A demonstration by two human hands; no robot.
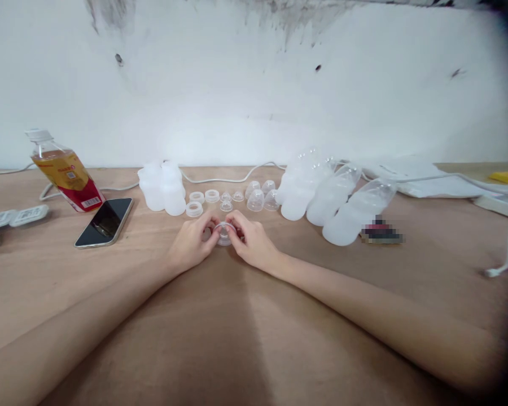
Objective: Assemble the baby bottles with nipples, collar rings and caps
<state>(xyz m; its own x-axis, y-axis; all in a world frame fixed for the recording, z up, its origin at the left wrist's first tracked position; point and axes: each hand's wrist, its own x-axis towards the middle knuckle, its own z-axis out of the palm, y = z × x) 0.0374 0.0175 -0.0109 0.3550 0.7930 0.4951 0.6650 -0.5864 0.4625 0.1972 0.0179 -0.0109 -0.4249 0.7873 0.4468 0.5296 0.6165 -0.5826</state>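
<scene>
Between my two hands, low over the table, is a clear ring with a translucent nipple-shaped piece (224, 233). My left hand (195, 241) pinches its left side, and my right hand (253, 239) pinches its right side. Just beyond the fingers stand clear nipples (226, 206). White rings (193, 209) lie to their left, and clear domed caps (255, 199) sit to their right. Frosted white bottles without tops (174, 192) stand at the left. Several frosted bottles with clear caps (342, 224) stand at the right.
A phone (104, 223) and a drink bottle (71, 176) are on the left of the wooden table (220, 338), with white packets (29, 215) at the edge. A white cable (232, 180) runs along the wall. A plastic bag (423, 183) lies back right, near a small blurred item (381, 232).
</scene>
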